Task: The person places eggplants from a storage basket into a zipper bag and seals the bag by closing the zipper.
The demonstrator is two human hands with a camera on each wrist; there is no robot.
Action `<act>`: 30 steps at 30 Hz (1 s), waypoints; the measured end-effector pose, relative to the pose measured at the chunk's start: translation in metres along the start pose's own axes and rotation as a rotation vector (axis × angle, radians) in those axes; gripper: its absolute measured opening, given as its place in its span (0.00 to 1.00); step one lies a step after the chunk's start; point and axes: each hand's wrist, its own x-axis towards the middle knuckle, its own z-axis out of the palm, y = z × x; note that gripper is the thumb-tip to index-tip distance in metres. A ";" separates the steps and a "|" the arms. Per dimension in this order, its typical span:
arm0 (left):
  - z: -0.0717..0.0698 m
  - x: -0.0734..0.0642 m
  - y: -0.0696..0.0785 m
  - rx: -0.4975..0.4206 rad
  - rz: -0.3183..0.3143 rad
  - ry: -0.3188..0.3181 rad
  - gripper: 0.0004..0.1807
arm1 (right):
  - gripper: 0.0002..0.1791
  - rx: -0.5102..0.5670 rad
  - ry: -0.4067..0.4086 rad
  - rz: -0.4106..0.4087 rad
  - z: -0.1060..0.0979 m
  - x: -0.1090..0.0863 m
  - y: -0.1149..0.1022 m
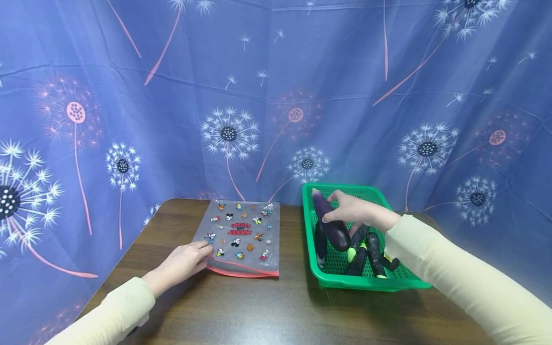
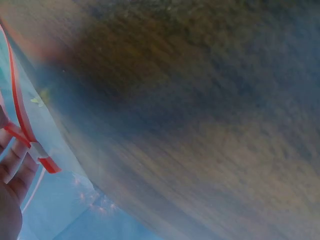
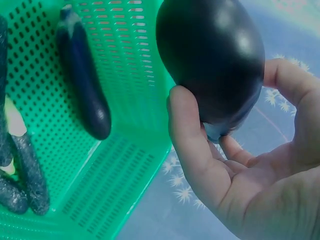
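A large, glossy purple eggplant point(image 1: 333, 229) is gripped by the right hand point(image 1: 351, 209) over the left part of a green plastic basket point(image 1: 361, 283). Its narrower stem end is pointed toward the basket's far left corner, and its rounded end is tilted toward the middle. In the right wrist view, the eggplant is clasped between the fingers point(image 3: 186, 115), with its sides bracketed by them; whether it is clear of the other vegetables cannot be told.

The right hand is reached in from above, with its back turned upward, and the forearm, covered by a pale yellow sleeve point(image 1: 461, 280), is extended across the basket's right side.

A near corner of a clear, cartoon-printed zip bag point(image 1: 241, 242) is pinched by the left hand point(image 1: 186, 262), the fingers being curled at the red zip strip point(image 2: 19, 100), close to a white slider point(image 2: 37, 151). The left hand is held low, back upward, with the forearm angled in from the near left. The bag is laid flat on the wooden surface point(image 1: 258, 314), to the left of the basket.

In the basket, a slimmer eggplant point(image 3: 85, 77) and several dark, rough-skinned vegetables point(image 1: 374, 250) with pale green ends are contained.
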 end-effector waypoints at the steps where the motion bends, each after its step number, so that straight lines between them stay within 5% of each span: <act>1: 0.001 0.000 0.000 -0.014 -0.012 0.003 0.15 | 0.42 0.003 0.001 -0.004 0.000 0.000 -0.001; 13: 0.006 -0.003 0.000 -0.075 -0.066 0.036 0.14 | 0.42 0.034 -0.011 -0.016 0.006 -0.003 -0.011; 30: 0.016 0.001 -0.003 -0.080 -0.048 0.042 0.15 | 0.38 0.095 -0.047 -0.105 0.041 -0.002 -0.025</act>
